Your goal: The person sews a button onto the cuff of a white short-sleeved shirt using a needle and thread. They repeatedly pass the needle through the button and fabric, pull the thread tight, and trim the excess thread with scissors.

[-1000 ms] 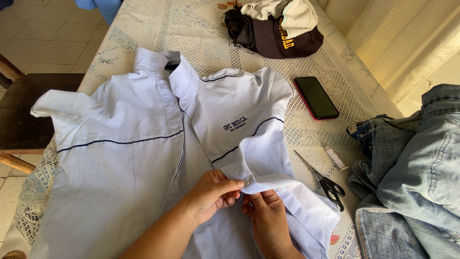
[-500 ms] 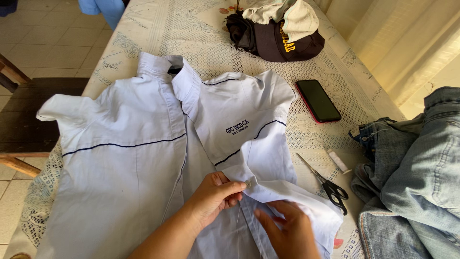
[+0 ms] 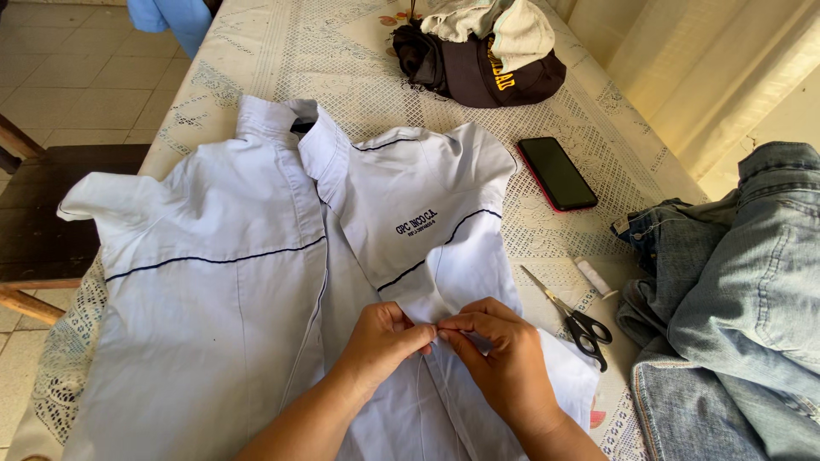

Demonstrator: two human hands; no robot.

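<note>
A pale shirt (image 3: 256,282) with thin dark piping lies spread open, collar away from the person, on a counter (image 3: 342,68) covered by a lace cloth. Its long axis runs from the collar at the far side down toward the person. Both hands meet over the front placket, low on the shirt and just right of its centre line. The left hand (image 3: 382,340) and the right hand (image 3: 504,363) each pinch the same small fold of fabric, fingertips touching where the placket edge rises. The fold stands directly under the fingers, so neither hand is nearer; the placket runs away from them toward the collar.

Just right of the right hand, black-handled scissors (image 3: 574,320) lie on the lace, blades pointing up and left, with a white spool (image 3: 594,277) beside them. A dark phone (image 3: 557,173) lies farther up. Denim (image 3: 735,316) is heaped at the right edge, and a dark cap (image 3: 491,64) with other cloth sits at the far end.
</note>
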